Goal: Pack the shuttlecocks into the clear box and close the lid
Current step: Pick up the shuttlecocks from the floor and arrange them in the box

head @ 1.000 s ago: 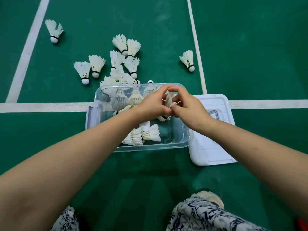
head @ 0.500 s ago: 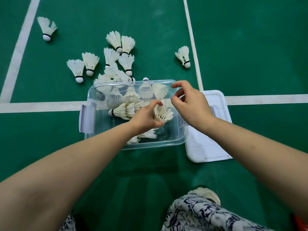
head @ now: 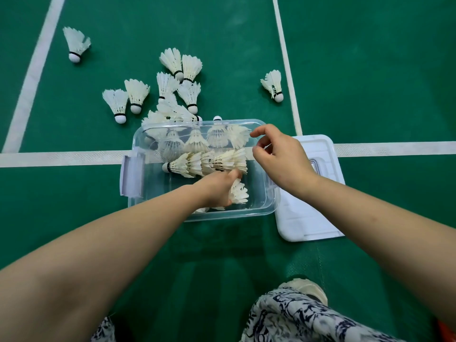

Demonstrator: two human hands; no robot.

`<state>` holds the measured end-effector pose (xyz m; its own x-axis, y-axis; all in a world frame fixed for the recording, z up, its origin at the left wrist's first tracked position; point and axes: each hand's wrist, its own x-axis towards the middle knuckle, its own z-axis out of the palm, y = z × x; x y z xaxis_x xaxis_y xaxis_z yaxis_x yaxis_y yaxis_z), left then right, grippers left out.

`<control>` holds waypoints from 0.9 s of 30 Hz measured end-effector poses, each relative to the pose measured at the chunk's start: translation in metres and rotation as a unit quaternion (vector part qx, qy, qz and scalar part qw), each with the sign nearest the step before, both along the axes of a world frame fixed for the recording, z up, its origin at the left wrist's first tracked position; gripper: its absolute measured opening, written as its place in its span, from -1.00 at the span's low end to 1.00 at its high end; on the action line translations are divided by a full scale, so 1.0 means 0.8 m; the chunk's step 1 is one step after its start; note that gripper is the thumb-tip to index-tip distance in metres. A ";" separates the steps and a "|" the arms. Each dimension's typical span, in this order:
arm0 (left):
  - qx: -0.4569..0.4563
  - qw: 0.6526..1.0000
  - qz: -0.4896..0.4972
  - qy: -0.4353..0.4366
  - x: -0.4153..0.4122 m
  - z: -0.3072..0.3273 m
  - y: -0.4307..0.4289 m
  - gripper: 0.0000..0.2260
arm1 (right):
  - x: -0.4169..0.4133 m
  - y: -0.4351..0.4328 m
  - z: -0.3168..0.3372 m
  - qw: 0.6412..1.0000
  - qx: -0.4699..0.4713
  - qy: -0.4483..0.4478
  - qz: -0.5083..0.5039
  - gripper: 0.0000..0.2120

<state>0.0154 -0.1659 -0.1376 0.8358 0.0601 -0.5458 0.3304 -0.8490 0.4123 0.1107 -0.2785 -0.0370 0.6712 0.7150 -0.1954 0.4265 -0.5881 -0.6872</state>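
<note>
The left hand [head: 218, 186] is reached down into the clear box [head: 267, 206], and its fingers are curled against a row of shuttlecocks [head: 207, 164] nested one into the next. Whether the row is gripped or only touched cannot be told (the fingertips are hidden by feathers). The right hand [head: 281, 161] is held over the box's right rim, loosely open, with nothing in it. More shuttlecocks are seen blurred through the far wall. A loose pile [head: 177, 87] is left on the green floor [head: 370, 70] behind the box. The white lid [head: 308, 218] is laid flat just beside the box, partly covered by the right arm. Bare floor is seen to the right.
</note>
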 end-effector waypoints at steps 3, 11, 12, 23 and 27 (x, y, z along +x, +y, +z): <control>0.014 1.000 -0.002 0.025 -0.005 -0.007 0.004 -0.44 | -0.001 0.001 0.001 1.000 -0.002 0.001 0.003 -0.76; -0.073 0.995 0.019 0.071 -0.009 0.010 0.009 -0.17 | -0.006 0.005 0.008 1.000 0.006 -0.002 0.001 -0.76; -0.087 0.993 0.029 0.068 -0.011 0.017 0.011 -0.19 | -0.008 0.005 0.009 1.000 0.008 -0.004 0.002 -0.76; -0.105 0.965 0.200 -0.133 -0.048 0.106 0.065 -0.75 | 0.007 0.044 0.049 0.984 -0.072 -0.128 0.105 -0.72; -0.054 0.956 0.232 -0.170 -0.053 0.117 0.090 -0.79 | 0.037 0.085 0.054 0.971 -0.119 -0.158 0.133 -0.64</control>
<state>-0.0274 -0.0937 -0.0444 0.8627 0.4268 -0.2711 0.4927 -0.5893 0.6403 0.1406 -0.2106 0.0064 0.5227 0.8311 -0.1899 0.7523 -0.5544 -0.3558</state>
